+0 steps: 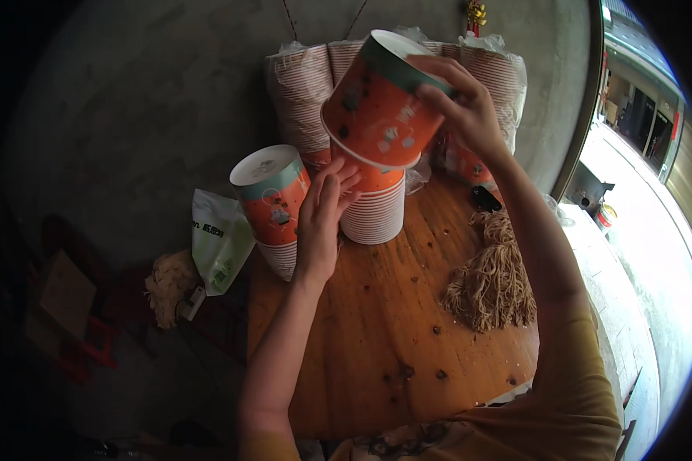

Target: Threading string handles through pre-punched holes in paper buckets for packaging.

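Observation:
A large orange paper bucket [388, 107] with a green band and white base is held upside down and tilted, high over the table. My right hand [461, 100] grips it near its base, thumb on the side. Below it stands a stack of inverted paper buckets [372, 217], whose upper part is partly hidden by the held one. My left hand [323, 219] is open, its fingers spread beside that stack and under the held bucket's rim; whether they touch either is hard to tell. Left of it stands another stack of inverted orange buckets [273, 200].
Tall plastic-wrapped bucket stacks [300, 96] line the back of the wooden table [384, 338]. A bundle of beige strings [494, 280] lies at the right, by a black object [486, 198]. A white-green bag [219, 242] and beige tangled material [171, 284] are at the left.

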{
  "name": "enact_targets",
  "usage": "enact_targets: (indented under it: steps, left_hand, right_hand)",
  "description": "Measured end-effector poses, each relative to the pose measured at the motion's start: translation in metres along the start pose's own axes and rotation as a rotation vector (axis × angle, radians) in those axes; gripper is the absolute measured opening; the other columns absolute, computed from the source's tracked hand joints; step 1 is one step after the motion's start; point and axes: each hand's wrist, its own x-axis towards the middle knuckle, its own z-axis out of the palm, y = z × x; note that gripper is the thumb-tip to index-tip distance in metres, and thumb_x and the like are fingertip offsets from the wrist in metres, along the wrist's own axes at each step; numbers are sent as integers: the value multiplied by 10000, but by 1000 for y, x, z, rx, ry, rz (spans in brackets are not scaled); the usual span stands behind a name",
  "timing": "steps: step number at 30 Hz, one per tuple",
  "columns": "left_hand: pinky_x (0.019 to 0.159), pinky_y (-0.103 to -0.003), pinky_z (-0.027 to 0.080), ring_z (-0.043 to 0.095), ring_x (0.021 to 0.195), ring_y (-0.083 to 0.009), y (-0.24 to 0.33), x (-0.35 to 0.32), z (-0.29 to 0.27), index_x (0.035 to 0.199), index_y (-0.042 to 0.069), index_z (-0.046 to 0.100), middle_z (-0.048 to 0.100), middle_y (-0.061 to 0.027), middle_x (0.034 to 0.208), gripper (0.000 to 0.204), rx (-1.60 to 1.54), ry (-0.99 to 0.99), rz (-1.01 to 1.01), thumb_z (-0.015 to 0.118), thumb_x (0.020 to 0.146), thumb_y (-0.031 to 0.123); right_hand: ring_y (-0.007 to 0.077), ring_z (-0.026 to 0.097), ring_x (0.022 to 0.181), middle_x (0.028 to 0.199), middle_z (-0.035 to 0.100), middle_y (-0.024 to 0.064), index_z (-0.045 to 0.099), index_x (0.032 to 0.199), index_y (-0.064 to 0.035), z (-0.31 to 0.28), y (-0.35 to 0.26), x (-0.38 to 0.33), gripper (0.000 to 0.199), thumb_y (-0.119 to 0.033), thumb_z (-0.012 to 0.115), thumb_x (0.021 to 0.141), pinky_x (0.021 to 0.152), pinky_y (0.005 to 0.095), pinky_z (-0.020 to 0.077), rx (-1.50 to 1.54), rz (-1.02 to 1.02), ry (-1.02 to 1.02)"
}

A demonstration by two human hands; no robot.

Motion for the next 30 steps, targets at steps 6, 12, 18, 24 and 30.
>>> enact_targets:
  steps: [6, 12, 18, 24, 30]
  left_hand:
    - [926, -328, 451, 563, 1042, -151, 18, -46, 44, 1183, 38, 499, 570, -55, 1139, 252, -437, -64, -123, 462, 963, 155]
    - [935, -321, 439, 553, 1041, -137, 9, -98, 48, 1190, 39, 499, 565, -48, 1147, 265, -415, -20, -274, 477, 954, 156]
    - [944, -323, 433, 543, 1076, -145, 7, -127, 57, 1221, 36, 489, 552, -72, 1189, 315, -355, 38, -400, 498, 954, 203]
    - [918, -336, 457, 563, 1041, -165, 2, -160, 64, 1183, 6, 504, 568, -85, 1140, 308, -302, 241, -427, 486, 972, 230]
    - [943, -364, 432, 536, 1093, -222, 20, -154, 67, 1198, -17, 481, 528, -152, 1204, 331, -206, 354, -407, 475, 971, 223]
  right_hand:
    - [115, 466, 1125, 1188, 537, 28, 500, 1254, -17, -13, -34, -119, 393, -199, 561, 911, 983, 274, 344, 330, 423, 182]
    - [135, 444, 1160, 1248, 502, 41, 449, 1297, -26, 3, -41, -217, 462, -291, 539, 929, 994, 296, 338, 413, 593, 253]
    - [66, 506, 971, 1119, 548, -4, 460, 1283, -58, 21, -57, -258, 368, -239, 485, 963, 829, 226, 422, 535, 784, 379]
    - [42, 505, 864, 1013, 565, -22, 509, 1234, -65, 32, -73, -265, 327, -231, 515, 952, 729, 196, 432, 505, 912, 397]
    - [59, 494, 881, 1023, 540, -14, 420, 1306, -87, 70, -98, -268, 372, -239, 486, 973, 752, 220, 429, 782, 882, 532]
